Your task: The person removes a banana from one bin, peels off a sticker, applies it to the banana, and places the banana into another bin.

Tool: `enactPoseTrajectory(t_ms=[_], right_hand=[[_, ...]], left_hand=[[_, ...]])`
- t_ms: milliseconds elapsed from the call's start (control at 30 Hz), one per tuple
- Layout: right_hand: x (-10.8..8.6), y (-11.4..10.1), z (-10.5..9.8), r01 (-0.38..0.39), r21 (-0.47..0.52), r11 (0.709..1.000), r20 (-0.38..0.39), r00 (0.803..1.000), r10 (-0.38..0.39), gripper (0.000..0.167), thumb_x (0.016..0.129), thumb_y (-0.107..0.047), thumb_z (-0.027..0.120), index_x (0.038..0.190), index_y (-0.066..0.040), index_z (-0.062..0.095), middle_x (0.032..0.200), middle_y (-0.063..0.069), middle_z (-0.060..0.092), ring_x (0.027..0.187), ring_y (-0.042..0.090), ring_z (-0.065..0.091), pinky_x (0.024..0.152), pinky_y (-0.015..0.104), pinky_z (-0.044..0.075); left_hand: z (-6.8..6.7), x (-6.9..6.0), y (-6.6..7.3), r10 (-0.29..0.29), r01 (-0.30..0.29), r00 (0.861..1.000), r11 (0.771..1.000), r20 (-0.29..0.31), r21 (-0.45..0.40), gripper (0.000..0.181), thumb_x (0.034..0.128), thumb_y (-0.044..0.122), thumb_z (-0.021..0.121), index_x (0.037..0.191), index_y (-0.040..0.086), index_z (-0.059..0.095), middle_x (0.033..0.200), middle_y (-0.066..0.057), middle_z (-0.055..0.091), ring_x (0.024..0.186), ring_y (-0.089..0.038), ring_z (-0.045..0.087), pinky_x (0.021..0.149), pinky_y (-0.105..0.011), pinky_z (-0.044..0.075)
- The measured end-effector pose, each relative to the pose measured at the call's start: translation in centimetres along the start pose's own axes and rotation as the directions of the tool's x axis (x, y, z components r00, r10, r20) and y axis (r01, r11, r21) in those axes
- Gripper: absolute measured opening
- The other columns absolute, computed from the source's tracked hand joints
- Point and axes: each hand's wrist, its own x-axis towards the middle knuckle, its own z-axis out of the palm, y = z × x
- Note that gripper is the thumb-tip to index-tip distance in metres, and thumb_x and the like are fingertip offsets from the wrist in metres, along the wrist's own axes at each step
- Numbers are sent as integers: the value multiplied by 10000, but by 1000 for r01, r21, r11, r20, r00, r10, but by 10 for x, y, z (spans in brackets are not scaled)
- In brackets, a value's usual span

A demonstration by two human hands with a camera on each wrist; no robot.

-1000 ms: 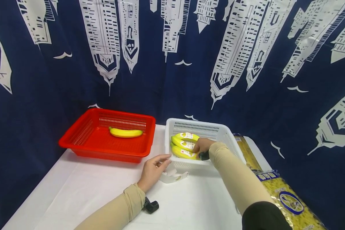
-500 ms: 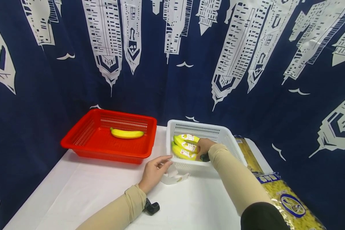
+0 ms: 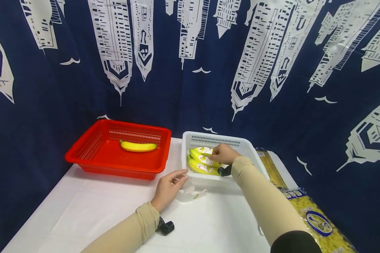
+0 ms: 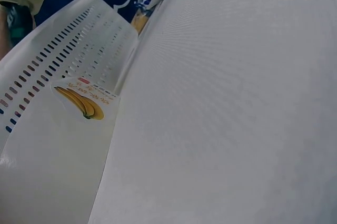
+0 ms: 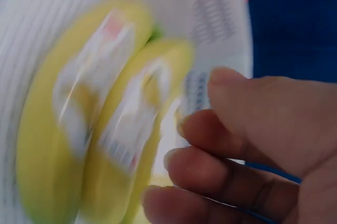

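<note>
In the head view my right hand (image 3: 225, 153) hovers over the white basket (image 3: 237, 137), loosely curled beside several yellow bananas (image 3: 200, 166) with white labels. The right wrist view shows a gap between thumb (image 5: 226, 77) and index fingertip, with nothing seen held; the labelled bananas (image 5: 47, 129) lie just beside the fingertips, blurred. My left hand (image 3: 168, 188) lies at the basket's near left corner, fingers extended toward its rim, beside a white paper strip (image 3: 191, 195). The left wrist view shows that strip's banana-printed label (image 4: 87, 100) close up, without the hand.
A red basket (image 3: 114, 168) with one plain banana (image 3: 138, 146) stands to the left on the white table (image 3: 215, 225). Bags of pasta (image 3: 320, 221) lie along the right edge. A dark blue curtain (image 3: 164, 105) hangs behind.
My right hand has risen and moved back from the near bananas toward the far one, its fingers coming into fuller view. My left hand has stayed in place.
</note>
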Motion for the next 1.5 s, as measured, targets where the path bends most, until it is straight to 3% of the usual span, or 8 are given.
enactPoseTrajectory(t_ms=[267, 367, 500, 633, 867, 1100, 1267, 1500], right_hand=[[-15, -28, 25, 69, 375, 925, -312, 948, 56, 227, 975, -223, 682, 931, -16, 764, 905, 204, 744, 684, 278, 675, 591, 282, 489], [-23, -42, 38, 101, 462, 881, -426, 897, 121, 174, 970, -196, 675, 951, -48, 765, 909, 157, 750, 696, 250, 672, 632, 292, 526], [-30, -66, 53, 147, 418, 897, -574, 808, 135, 141, 948, -205, 701, 989, -93, 775, 930, 70, 754, 680, 150, 621, 626, 278, 507], [-32, -84, 66, 187, 307, 933, -690, 719, 84, 130, 919, -203, 723, 986, -114, 790, 954, 27, 759, 617, 115, 552, 566, 254, 448], [-36, -99, 75, 241, 163, 957, -787, 616, -21, 79, 896, -142, 748, 951, -112, 796, 914, 6, 757, 564, 89, 488, 518, 247, 388], [-35, -137, 99, 346, -207, 915, -769, 521, -370, 132, 898, -237, 798, 989, -143, 815, 990, -10, 786, 804, 179, 725, 715, 355, 528], [-32, -158, 124, 329, -425, 843, -654, 533, -537, 144, 900, -326, 796, 1001, -227, 823, 1063, -61, 784, 839, 162, 695, 753, 344, 428], [-29, -160, 136, 340, -420, 842, -626, 563, -540, 127, 889, -269, 821, 1014, -245, 817, 1075, -87, 774, 872, 130, 655, 768, 315, 393]], left_hand=[[-3, 0, 0, 202, -193, 976, 975, -78, 107, 379, 901, 157, 810, 1271, 210, 746, 966, 60, 725, 742, -57, 637, 658, -221, 560], [-5, 1, 7, 332, -318, 933, 941, -137, 117, 383, 900, 103, 801, 1273, 167, 740, 951, 50, 707, 727, -51, 623, 628, -207, 532], [-14, 0, 28, 438, -435, 877, 899, -199, 60, 339, 895, 10, 774, 1222, 92, 742, 955, -44, 712, 705, -114, 622, 575, -203, 483], [-31, 2, 50, 445, -457, 865, 889, -233, 0, 286, 894, -49, 745, 1172, 19, 738, 965, -128, 701, 666, -131, 617, 551, -185, 473], [-87, 29, 76, 291, -315, 915, 948, -279, -45, 261, 921, 24, 753, 1178, 71, 758, 1054, -118, 736, 653, -109, 629, 577, -189, 519], [-151, 87, 84, 116, -132, 955, 990, -275, -42, 323, 963, 242, 746, 1240, 77, 735, 1059, 9, 745, 703, -118, 668, 665, -210, 553], [-183, 124, 74, -57, 66, 976, 997, -210, 33, 424, 976, 364, 715, 1310, 103, 695, 1040, 88, 697, 796, -103, 689, 611, -184, 504], [-202, 142, 42, -284, 297, 937, 954, -202, 35, 507, 1006, 388, 662, 1415, 93, 614, 1188, -9, 666, 909, -136, 676, 670, -208, 499]])
